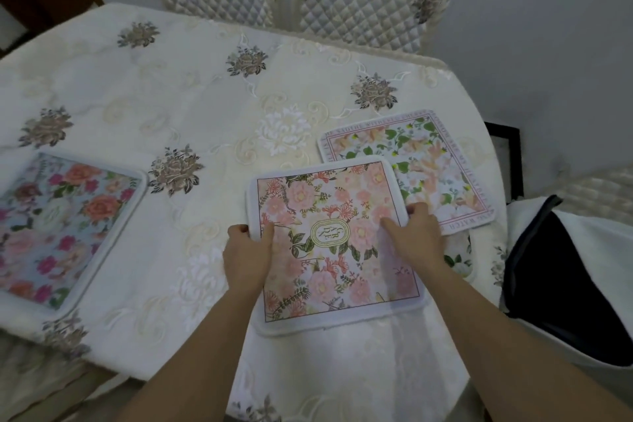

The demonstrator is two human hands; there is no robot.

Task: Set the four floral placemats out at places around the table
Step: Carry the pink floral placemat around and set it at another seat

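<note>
Pink placemat (337,243) at near table (191,86) edge, pinched by left hand (245,257) and right hand (416,236) on its sides, overlapping green-leaf placemat (418,161); next likely carry it to a free place.

three floral placemats (337,243) flat, visible

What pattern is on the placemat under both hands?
Pink flowers with green leaves on the placemat, head view.

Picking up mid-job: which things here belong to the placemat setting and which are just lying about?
Job: pink placemat under left hand and right hand; lettered-border placemat; blue placemat; mat partly hidden beneath.
Lying about: quilted chairs; dark-and-white cloth.
</note>
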